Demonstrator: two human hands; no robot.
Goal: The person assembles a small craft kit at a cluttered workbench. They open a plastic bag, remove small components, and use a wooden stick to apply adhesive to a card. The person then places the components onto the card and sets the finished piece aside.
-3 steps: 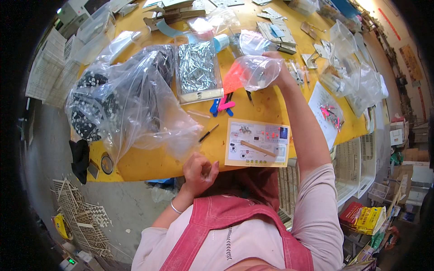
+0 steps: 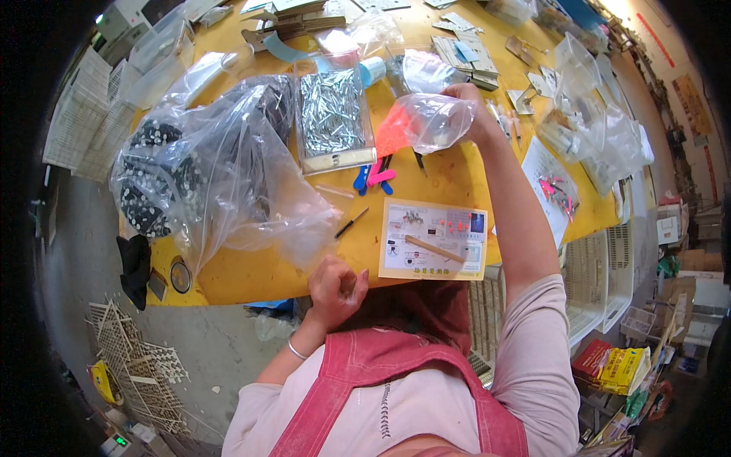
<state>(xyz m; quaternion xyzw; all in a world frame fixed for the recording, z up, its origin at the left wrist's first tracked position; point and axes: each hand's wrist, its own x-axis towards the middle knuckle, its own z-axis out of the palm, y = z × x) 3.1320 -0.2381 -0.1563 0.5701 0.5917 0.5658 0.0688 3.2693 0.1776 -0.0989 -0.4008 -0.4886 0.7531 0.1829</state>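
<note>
We see the small clear bag (image 2: 435,120) gripped in the right hand (image 2: 474,107), which is stretched far out over the yellow table (image 2: 251,274). The bag's long axis runs sideways, leftward from that hand, with pink pieces at its far end. The left hand (image 2: 335,288) sits curled at the near table edge, well apart; we cannot tell whether it holds anything. A printed card (image 2: 434,240) lies between the hands.
</note>
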